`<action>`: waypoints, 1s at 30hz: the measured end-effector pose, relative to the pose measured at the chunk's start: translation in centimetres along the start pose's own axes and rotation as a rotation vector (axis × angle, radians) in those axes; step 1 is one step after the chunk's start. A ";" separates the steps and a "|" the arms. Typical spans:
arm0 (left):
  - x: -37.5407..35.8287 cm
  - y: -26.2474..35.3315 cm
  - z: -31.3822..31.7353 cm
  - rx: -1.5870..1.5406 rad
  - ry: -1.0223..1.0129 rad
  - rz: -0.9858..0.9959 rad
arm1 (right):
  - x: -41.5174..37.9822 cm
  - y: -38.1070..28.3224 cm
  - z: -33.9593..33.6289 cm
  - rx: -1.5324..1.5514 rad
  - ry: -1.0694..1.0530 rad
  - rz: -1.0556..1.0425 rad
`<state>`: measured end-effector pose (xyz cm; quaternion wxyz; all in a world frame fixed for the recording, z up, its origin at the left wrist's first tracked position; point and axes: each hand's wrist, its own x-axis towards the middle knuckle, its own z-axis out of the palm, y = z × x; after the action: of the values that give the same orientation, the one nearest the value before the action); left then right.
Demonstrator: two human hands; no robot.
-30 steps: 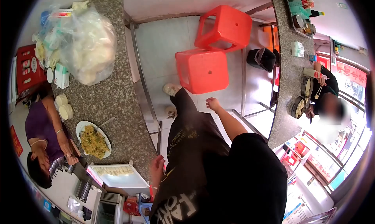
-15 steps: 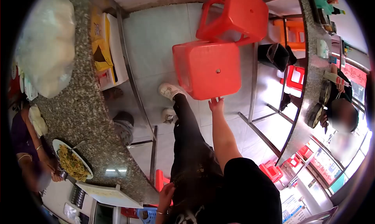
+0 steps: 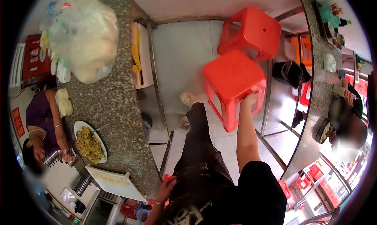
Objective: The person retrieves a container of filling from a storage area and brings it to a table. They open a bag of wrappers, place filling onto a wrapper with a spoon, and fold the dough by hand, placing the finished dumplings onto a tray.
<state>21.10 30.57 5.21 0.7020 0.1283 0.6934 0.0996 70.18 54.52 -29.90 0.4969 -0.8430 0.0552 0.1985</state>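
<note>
My right hand [image 3: 251, 97] holds the near side of a red plastic stool [image 3: 235, 76], fingers hooked around its upper leg just below the seat. The stool is tilted, with its legs toward me. Touching or close behind it is a second red stool [image 3: 262, 32]. Down at my left side, beside my dark apron, my left hand [image 3: 168, 187] has its fingers curled. Whether anything is in it is hidden.
A granite counter [image 3: 118, 119] at left bears a plate of food [image 3: 91, 143] and a large plastic bag [image 3: 88, 36]. Behind it stands a person [image 3: 45, 119]. On the right, another person [image 3: 347, 115] sits by a long table [image 3: 319, 91]. A black bin [image 3: 286, 74] stands beneath.
My right hand has gone from open below the near stool to gripping it. That stool has turned and tilted. The view has shifted.
</note>
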 end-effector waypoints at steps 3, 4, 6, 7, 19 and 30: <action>-0.7 0.6 -0.1 -0.035 -0.016 0.049 | -3.2 -3.4 -0.9 -0.009 0.027 -0.063; -0.9 0.6 -0.3 -0.032 -0.030 0.076 | -4.5 -4.3 -1.2 0.040 0.058 -0.057; -1.8 1.0 -0.4 -0.053 -0.021 0.072 | -7.7 -6.0 -2.6 -0.035 0.061 -0.100; -2.1 1.1 -0.6 -0.066 -0.019 0.057 | -9.2 -6.6 -3.2 -0.116 0.079 -0.139; -5.2 -11.7 -2.6 -0.244 0.122 0.182 | -16.1 1.0 -4.6 -0.084 -0.205 -0.160; -3.4 -18.7 -4.6 -0.331 0.039 0.013 | -13.2 13.0 -7.7 0.000 -0.709 0.123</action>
<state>15.73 11.98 2.46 0.6992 0.0136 0.6803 0.2195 56.52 39.98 -32.09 0.4723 -0.7168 -0.0698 0.5081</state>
